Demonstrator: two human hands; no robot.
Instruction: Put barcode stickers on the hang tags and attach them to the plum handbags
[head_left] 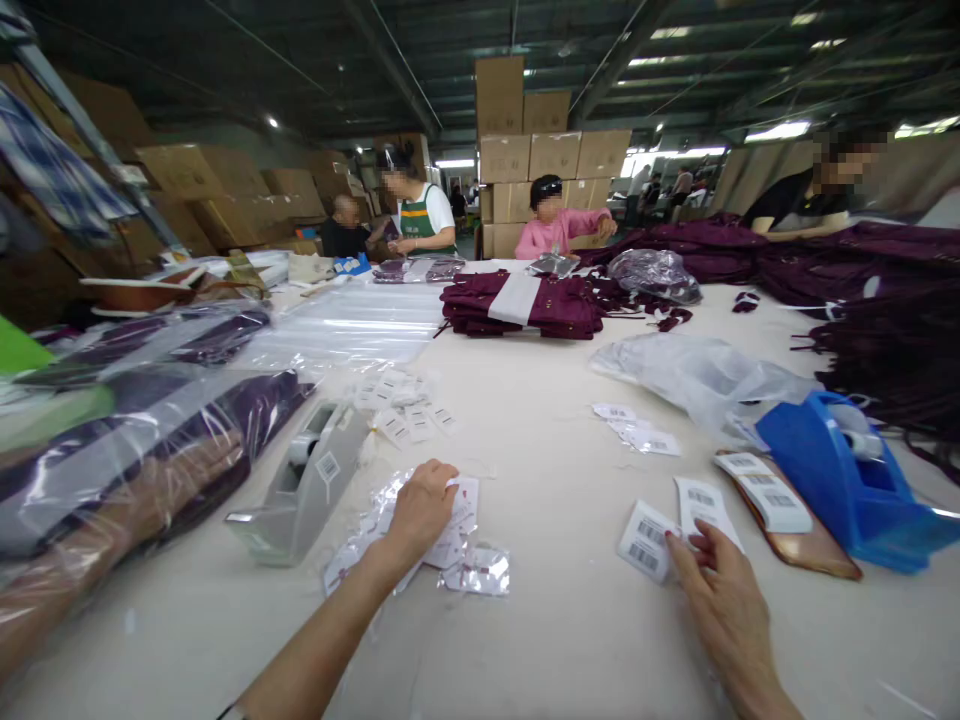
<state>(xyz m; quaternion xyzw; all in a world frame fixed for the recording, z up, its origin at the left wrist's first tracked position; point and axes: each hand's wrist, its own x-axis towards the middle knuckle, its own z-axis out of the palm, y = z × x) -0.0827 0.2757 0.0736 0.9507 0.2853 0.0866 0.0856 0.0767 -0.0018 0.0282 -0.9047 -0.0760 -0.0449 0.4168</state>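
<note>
My left hand [426,508] is closed at the edge of a loose pile of white hang tags [463,505], its fingers curled over one and their tips partly hidden. A small clear plastic packet [480,572] lies just below it. My right hand [724,605] has its thumb on the edge of a white barcode label [646,540], fingers curled in. Touching its fingertips is a second barcode label strip [705,508]. Farther right, more barcode labels [769,492] rest on a flat brown-gold case [832,552].
A grey tape dispenser [304,490] stands left, a blue one [855,480] right. Beyond lie white tags [405,410], labels [637,432], a clear bag [697,372] and folded maroon garments [521,305]. Bagged garments [150,450] fill the left side. Several people work across the table.
</note>
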